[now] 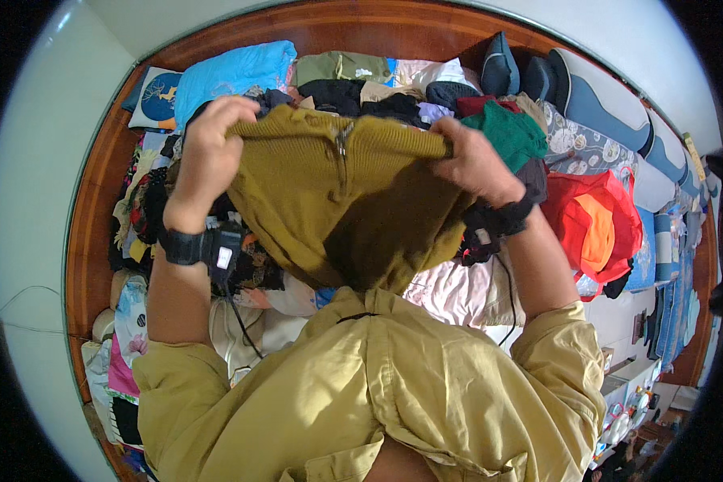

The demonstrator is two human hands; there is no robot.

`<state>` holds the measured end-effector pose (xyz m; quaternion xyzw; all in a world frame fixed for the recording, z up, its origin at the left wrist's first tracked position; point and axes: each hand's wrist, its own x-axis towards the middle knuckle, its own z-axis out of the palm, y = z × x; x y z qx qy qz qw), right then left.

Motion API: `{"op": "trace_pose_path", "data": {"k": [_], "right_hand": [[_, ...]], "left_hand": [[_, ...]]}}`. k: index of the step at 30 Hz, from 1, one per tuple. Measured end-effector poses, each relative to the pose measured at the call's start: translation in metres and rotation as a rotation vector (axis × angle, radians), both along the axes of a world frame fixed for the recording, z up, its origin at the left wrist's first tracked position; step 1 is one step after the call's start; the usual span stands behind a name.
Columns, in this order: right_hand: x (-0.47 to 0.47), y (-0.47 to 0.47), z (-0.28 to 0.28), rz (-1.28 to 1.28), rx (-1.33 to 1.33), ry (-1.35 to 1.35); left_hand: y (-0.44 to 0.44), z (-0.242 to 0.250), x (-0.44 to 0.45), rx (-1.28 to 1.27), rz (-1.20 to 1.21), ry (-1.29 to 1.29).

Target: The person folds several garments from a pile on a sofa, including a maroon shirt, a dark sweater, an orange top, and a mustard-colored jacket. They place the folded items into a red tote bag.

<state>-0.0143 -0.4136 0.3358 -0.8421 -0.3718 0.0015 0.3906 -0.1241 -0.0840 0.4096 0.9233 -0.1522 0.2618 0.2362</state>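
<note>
A mustard-coloured knit garment (289, 175) with a ribbed band and a zipper at its middle hangs spread out in front of me. My left hand (212, 147) grips the left end of the band, and my right hand (475, 155) pinches the right end. The lower part of the knit narrows toward my shirt front and lies partly in shadow. Beneath and behind it, a heap of dark clothes (331, 95) is partly hidden. A green cloth garment (509, 135) lies just beyond my right hand.
A light blue quilt (235, 69) and a deer-print cushion (159, 96) lie at the far left. To the right stands a red bag (557, 205) with an orange item inside. Grey-blue sofa cushions (602, 108) line the far right. Pink satiny fabric (455, 292) spreads below the garment.
</note>
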Motion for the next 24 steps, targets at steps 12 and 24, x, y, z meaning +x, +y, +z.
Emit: {"op": "trace_pose_path", "data": {"k": [12, 24], "right_hand": [[-0.009, -0.014, 0.097, -0.348, -0.011, -0.372], [-0.029, -0.049, 0.078, -0.368, -0.211, -0.129]], "left_hand": [[0.034, 0.006, 0.013, -0.006, 0.414, 0.199], [0.023, 0.015, -0.028, -0.156, -0.182, 0.503]]}}
